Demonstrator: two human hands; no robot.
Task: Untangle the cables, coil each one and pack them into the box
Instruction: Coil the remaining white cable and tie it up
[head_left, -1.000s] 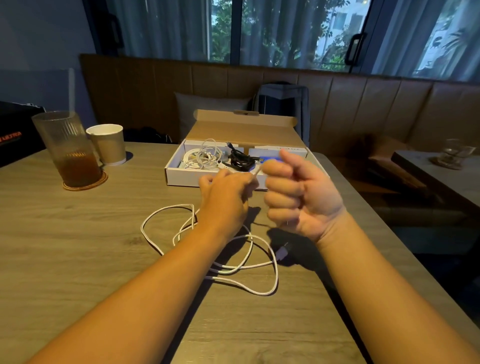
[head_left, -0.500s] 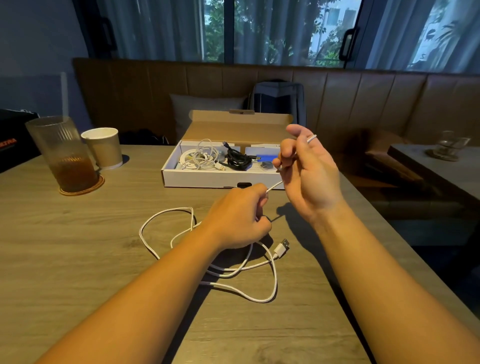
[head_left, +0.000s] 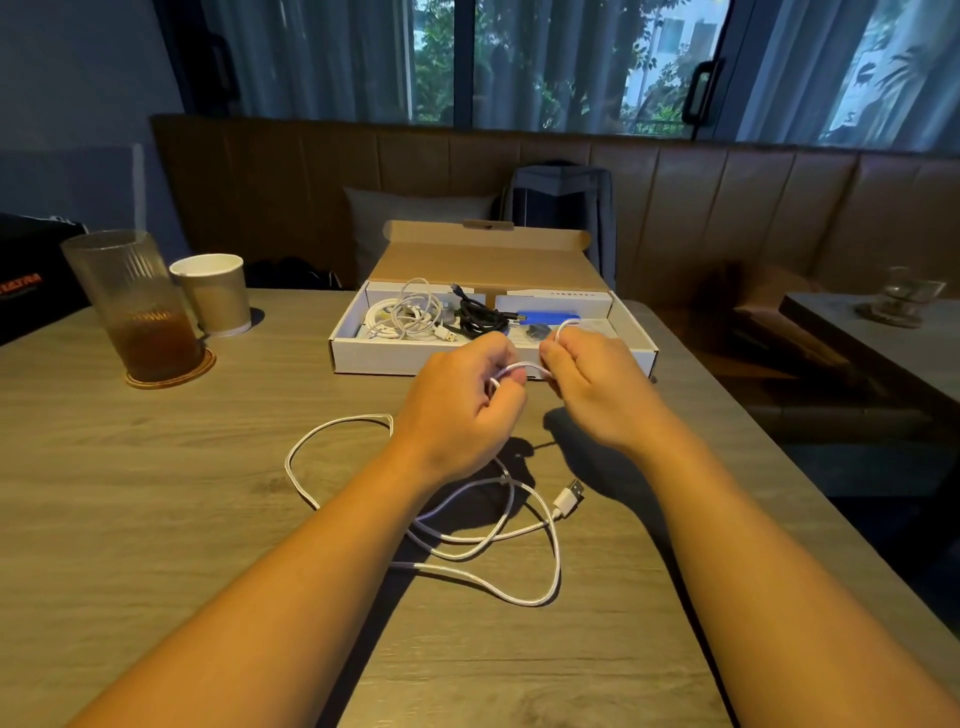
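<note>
Both hands are up just above the table, close together, right in front of the near wall of the box. My left hand (head_left: 467, 395) has its fingers curled in and is pinching the white USB cable (head_left: 498, 540). My right hand (head_left: 592, 389) is pinching the same cable a little further along. A short arc of it runs between the two hands, and a small loop pokes up over the right fingers. I can't tell exactly which fingers are doing the gripping.

The rest of the cable drops under the left wrist and sprawls in loose overlapping loops on the wooden table (head_left: 156, 493). One big loop swings out to the left. Its USB-A plug (head_left: 569, 496) lies flat on the right side of the loops, below my right wrist.

The cardboard box (head_left: 488, 358) sits at the far side of the table with its lid (head_left: 483, 260) flipped open and standing up at the back. Inside, a coiled white cable (head_left: 410, 317) sits on the left and a black cable (head_left: 478, 317) bunches beside it near the middle. Something blue (head_left: 550, 316) lies to the right, but it's too small to make out.

Far left there's a ribbed glass (head_left: 135, 306) of brown drink on a coaster (head_left: 171, 371), with a paper cup (head_left: 213, 293) just beside it. Behind the table a cushion (head_left: 410, 223) leans on the bench.
</note>
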